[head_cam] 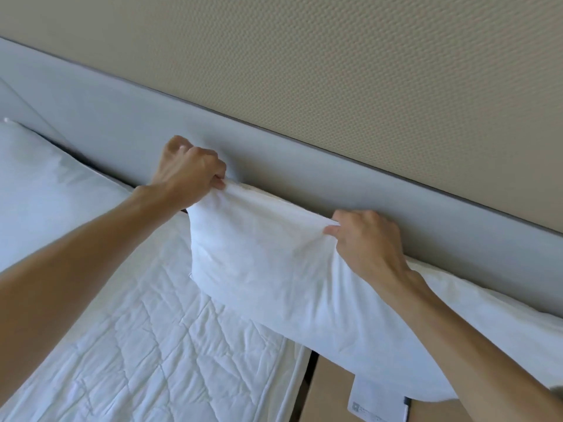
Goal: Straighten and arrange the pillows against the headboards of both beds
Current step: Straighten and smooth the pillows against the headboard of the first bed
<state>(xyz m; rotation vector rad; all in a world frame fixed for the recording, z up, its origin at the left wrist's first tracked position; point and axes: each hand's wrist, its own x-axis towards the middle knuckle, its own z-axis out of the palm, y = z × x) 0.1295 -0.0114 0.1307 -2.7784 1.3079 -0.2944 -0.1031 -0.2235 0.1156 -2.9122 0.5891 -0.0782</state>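
Against the headboard (304,178), both hands pinch the top edge of a pillow (274,269). Left hand (189,170) holds one corner, right hand (368,242) holds the edge further along, probably to pull it straight and upright. Another pillow (45,184) lies beside it.

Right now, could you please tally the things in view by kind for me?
Pillows: 2, one held, one lying at the left
Hands: 2, left and right, each in a grip on the held pillow's top edge
Headboard: 1
Quilted cover: 1
Paper card: 1
Total: 7
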